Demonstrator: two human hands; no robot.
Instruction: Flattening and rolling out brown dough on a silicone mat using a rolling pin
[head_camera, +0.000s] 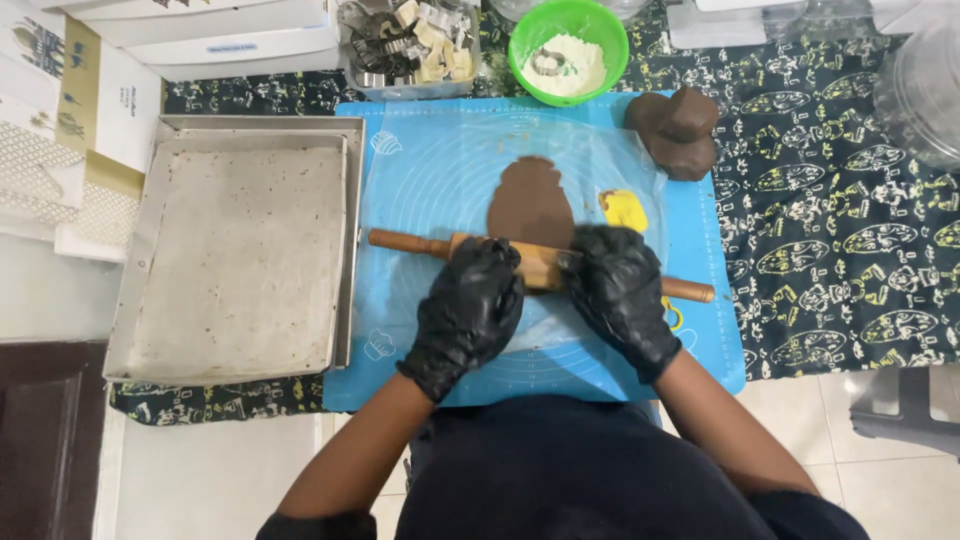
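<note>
A flat oval of brown dough (531, 200) lies on a blue silicone baking mat (440, 170). A wooden rolling pin (415, 243) rests across the dough's near edge. Both my hands wear black gloves. My left hand (468, 310) presses on the pin's left part, fingers spread over it. My right hand (622, 290) presses on its right part. A lump of brown dough (680, 130) sits at the mat's far right corner. A small yellow object (624, 209) lies just right of the flat dough.
A metal baking tray (240, 260) lies left of the mat. A green bowl of flour (568, 45) with a cutter in it and a clear tub of metal cutters (410, 45) stand behind. White boxes (230, 30) sit at far left. A patterned dark cloth (850, 220) covers the table.
</note>
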